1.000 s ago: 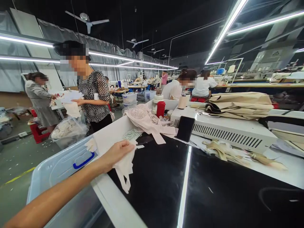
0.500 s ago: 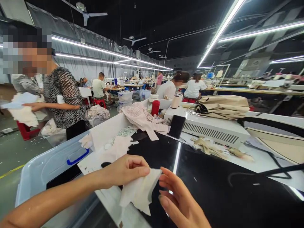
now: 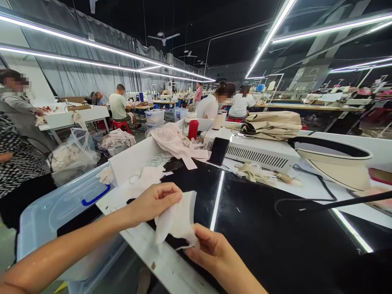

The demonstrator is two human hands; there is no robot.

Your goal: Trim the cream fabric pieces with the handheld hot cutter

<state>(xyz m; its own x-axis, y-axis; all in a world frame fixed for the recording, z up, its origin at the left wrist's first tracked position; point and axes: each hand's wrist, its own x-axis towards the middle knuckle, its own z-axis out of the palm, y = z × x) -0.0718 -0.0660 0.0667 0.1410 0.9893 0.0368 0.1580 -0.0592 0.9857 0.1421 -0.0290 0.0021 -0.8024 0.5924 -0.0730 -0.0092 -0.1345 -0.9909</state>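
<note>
A small piece of thin, pale fabric (image 3: 177, 216) hangs between my hands above the near edge of the black work surface (image 3: 251, 245). My left hand (image 3: 161, 202) is closed, pinching its upper left corner between thumb and fingers. Low on the right, my right hand (image 3: 211, 249) pinches the lower edge of the same fabric. The piece has a curved lower outline and looks partly see-through. Beyond my left hand, more pale fabric pieces (image 3: 145, 181) lie on the white table part.
Farther back are pink fabric (image 3: 170, 143), a phone (image 3: 219, 150), a red bottle (image 3: 192, 129), a vented white box (image 3: 257, 149), folded beige cloth (image 3: 272, 124) and a visor (image 3: 337, 159). A lidded plastic bin (image 3: 39, 220) adjoins the table at left. Co-workers sit and stand beyond.
My right hand has moved down and left, from open beside the fabric's upper right corner to pinching its lower edge. The view has turned right; the nearby co-worker is mostly out of frame.
</note>
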